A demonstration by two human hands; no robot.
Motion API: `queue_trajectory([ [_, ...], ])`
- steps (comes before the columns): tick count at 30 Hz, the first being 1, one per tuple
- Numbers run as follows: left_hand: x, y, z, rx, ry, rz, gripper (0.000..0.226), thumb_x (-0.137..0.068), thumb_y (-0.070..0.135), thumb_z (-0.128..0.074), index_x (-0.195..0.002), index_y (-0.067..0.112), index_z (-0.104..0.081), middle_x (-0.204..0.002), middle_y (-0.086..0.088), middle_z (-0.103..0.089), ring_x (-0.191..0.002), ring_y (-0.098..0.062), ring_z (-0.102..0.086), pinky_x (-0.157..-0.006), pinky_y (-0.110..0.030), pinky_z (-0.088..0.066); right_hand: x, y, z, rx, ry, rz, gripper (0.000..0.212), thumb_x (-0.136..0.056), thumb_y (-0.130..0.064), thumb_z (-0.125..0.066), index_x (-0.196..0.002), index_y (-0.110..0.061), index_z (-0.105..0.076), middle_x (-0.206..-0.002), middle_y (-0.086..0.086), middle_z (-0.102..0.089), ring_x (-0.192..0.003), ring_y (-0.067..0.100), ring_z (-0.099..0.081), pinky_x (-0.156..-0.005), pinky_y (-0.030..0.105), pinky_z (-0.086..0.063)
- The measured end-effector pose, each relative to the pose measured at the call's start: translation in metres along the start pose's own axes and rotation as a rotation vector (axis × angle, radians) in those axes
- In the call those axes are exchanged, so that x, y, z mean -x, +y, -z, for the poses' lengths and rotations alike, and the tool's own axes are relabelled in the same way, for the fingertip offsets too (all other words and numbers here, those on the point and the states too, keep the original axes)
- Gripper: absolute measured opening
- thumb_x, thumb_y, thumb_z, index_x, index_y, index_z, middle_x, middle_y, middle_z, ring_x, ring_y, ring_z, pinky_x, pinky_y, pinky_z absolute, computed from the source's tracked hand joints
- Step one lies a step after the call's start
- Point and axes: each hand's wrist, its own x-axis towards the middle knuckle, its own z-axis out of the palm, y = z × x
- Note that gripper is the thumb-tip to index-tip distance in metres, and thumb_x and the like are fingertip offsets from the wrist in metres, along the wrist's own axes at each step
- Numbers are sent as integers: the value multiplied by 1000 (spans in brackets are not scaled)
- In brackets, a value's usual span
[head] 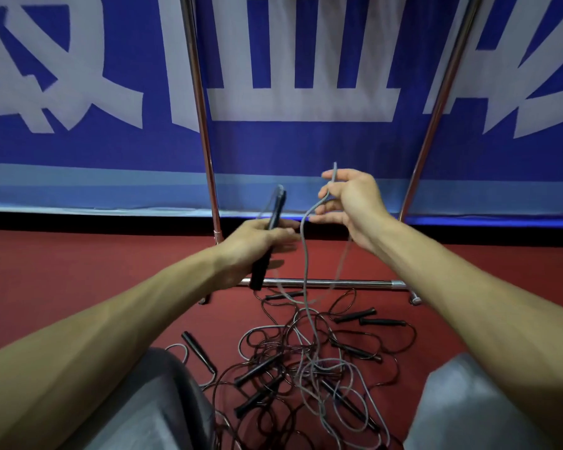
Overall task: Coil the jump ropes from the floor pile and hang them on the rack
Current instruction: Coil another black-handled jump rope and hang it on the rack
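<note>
My left hand (257, 237) grips black jump rope handles (270, 235) that point up and away. My right hand (350, 204) pinches the grey cord (305, 254) of that rope between thumb and fingers. The cord hangs from there into the tangled pile of jump ropes (309, 362) on the red floor between my knees. Several black handles lie scattered in the pile. The chrome rack (205, 125) stands right behind my hands; only its two uprights and its low base bar (338, 283) are in view.
A blue banner with large white characters (299, 102) covers the wall behind the rack. Red floor (95, 264) spreads to the left and right. My grey-clad knees (163, 401) frame the pile at the bottom.
</note>
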Motion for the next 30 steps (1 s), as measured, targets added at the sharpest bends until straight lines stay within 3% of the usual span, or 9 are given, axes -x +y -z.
queue_trajectory([
  [3, 7, 4, -11, -107, -211, -96, 27, -97, 11, -54, -123, 5, -60, -112, -15, -71, -102, -23, -70, -84, -23, -55, -4, -5, 7, -145, 83, -15, 23, -98, 7, -35, -114, -2, -47, -74, 10, -50, -43, 19, -52, -44, 32, -55],
  [6, 13, 12, -15, -158, -233, -170, 22, -98, 8, -52, -117, 2, -61, -103, -14, -73, -96, -23, -72, -78, -21, -56, -7, -7, 16, -218, 165, -39, 21, -100, 5, -36, -117, -2, -45, -80, 11, -53, -56, 24, -54, -45, 30, -55],
  [11, 14, 18, -18, -11, -133, -217, 7, -98, 4, -52, -99, 3, -59, -87, -16, -71, -82, -25, -72, -69, -32, -61, -4, -2, 22, -59, 23, -174, 9, -100, -3, -42, -107, -2, -46, -96, 18, -57, -74, 34, -65, -54, 37, -58],
  [14, 9, 23, -14, 196, -3, -247, 6, -98, 4, -51, -99, 4, -57, -85, -16, -71, -79, -26, -73, -70, -35, -61, -2, 4, 21, 171, -54, -210, 17, -100, -6, -42, -116, -3, -48, -100, 18, -60, -68, 29, -66, -52, 36, -58],
  [17, 5, 31, -8, 365, 105, -301, 7, -98, 4, -50, -96, 5, -56, -85, -15, -69, -79, -26, -73, -70, -33, -61, 2, 11, 18, 405, -177, -162, 23, -95, 6, -39, -105, -6, -56, -95, 17, -64, -65, 22, -65, -56, 30, -59],
  [19, 3, 34, -3, 434, 174, -356, 8, -99, 4, -49, -93, 6, -54, -88, -17, -68, -81, -26, -73, -71, -33, -61, 7, 18, 14, 597, -336, -152, 34, -90, 12, -34, -99, -8, -61, -93, 12, -64, -72, 18, -62, -65, 27, -53],
  [22, 1, 34, 6, 530, 252, -410, 8, -99, 2, -48, -93, 6, -51, -89, -18, -67, -84, -28, -73, -74, -34, -61, 15, 26, 7, 870, -563, -187, 38, -86, 10, -36, -94, -16, -62, -96, 4, -62, -86, 15, -55, -63, 25, -36],
  [25, 1, 36, 14, 665, 320, -429, 8, -99, 1, -47, -93, 5, -49, -91, -19, -67, -84, -27, -73, -70, -32, -60, 16, 32, 7, 892, -589, -235, 18, -92, 0, -48, -89, -15, -57, -94, 8, -59, -82, 17, -54, -64, 28, -44],
  [30, -4, 33, 30, 798, 415, -426, 13, -102, 9, -47, -113, 2, -47, -108, -19, -64, -87, -28, -72, -70, -32, -60, 13, 32, 8, 695, -449, -199, 16, -99, 1, -42, -89, -7, -51, -82, 14, -64, -66, 25, -70, -61, 34, -59],
])
